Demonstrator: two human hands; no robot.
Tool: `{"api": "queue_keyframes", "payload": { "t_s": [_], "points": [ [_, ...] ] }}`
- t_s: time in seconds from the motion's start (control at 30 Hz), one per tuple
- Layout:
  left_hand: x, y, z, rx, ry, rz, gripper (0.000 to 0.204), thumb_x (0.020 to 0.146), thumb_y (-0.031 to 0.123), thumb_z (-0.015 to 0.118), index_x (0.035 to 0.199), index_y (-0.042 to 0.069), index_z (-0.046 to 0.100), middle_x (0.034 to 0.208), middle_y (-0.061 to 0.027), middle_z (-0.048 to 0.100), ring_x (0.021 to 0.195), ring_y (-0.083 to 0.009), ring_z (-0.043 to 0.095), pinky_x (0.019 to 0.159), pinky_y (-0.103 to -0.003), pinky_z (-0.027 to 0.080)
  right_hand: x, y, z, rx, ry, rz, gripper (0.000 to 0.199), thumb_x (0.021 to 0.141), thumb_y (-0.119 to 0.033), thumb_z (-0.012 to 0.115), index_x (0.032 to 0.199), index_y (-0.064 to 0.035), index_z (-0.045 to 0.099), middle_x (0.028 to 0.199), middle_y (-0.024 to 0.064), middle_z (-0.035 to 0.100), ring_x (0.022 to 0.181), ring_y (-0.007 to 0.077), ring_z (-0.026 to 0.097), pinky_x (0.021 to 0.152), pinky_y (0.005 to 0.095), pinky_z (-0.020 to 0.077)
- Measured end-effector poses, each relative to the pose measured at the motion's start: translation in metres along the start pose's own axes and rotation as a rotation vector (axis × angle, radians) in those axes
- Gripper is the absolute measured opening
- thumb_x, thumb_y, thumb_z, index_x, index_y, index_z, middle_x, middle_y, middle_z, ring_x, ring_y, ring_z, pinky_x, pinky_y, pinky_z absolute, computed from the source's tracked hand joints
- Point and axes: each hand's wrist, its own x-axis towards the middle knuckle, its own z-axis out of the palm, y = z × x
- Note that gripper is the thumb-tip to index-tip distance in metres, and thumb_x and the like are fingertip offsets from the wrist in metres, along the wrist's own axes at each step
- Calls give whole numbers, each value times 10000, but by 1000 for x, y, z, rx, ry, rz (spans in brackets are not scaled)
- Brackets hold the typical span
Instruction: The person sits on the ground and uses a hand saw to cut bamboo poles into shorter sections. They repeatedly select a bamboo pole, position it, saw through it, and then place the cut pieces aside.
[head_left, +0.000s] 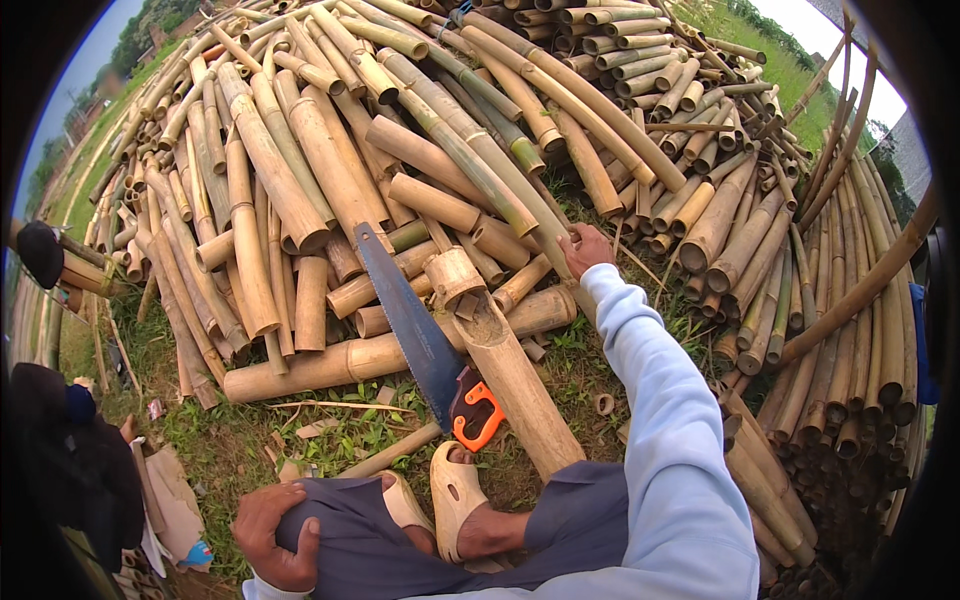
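My right hand (585, 250) reaches out ahead and is closed round a long bamboo pole (555, 228) that slants down from the pile. Its sleeve is pale blue. My left hand (275, 540) rests on my left knee, thumb apart from the fingers, holding nothing. Between the two hands stands a handsaw (415, 325), its dark blade tip up on the bamboo and its orange and black handle (478, 412) low near my sandals (458, 500). Right of the saw, a thick bamboo piece (525, 390) with a cut-out upper end leans over a horizontal bamboo log (330, 368).
A large heap of cut bamboo (290, 150) spreads ahead. More stacked bamboo (720, 230) and upright poles (830, 300) stand to the right. A short bamboo block (453, 275) sits above the cut-out piece. At the left edge is a person in dark clothes (75, 470).
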Motion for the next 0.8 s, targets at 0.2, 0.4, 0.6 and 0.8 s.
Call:
{"api": "queue_keyframes", "payload": {
  "t_s": [0.2, 0.4, 0.6, 0.8],
  "points": [
    [11, 8, 6, 30, -20, -17, 297, 813, 239, 696, 970, -13, 707, 992, -188, 731, 970, -364, 680, 915, -446, 513, 26, -78, 52, -257, -6, -37, 740, 816, -572, 808, 1344, -118, 555, 1332, 120, 546, 1296, 313, 523, 1052, 515, 441],
    [12, 5, 6, 53, -43, 13, 284, 797, 222, 700, 969, -3, 710, 985, -179, 736, 970, -368, 683, 909, -443, 511, 62, -74, 75, -372, -17, -2, 607, 798, -338, 843, 1265, -67, 566, 1295, 179, 608, 1253, 382, 590, 1061, 478, 476],
    [8, 8, 1, 39, -38, 15, 291, 789, 207, 700, 974, -18, 703, 991, -193, 732, 972, -368, 679, 909, -446, 516, 67, -20, -7, 126, -552, 21, 646, 724, -311, 891, 1244, 3, 672, 1208, 206, 708, 1136, 319, 682, 1032, 413, 508],
    [0, 2, 0, 29, -33, 44, 279, 783, 175, 721, 982, -20, 703, 998, -192, 735, 974, -371, 681, 910, -450, 510, 8, 3, -36, 508, -732, 289, 737, 720, -383, 859, 1279, 60, 671, 1173, 193, 710, 1024, 296, 692, 933, 375, 545]
  ]
}}
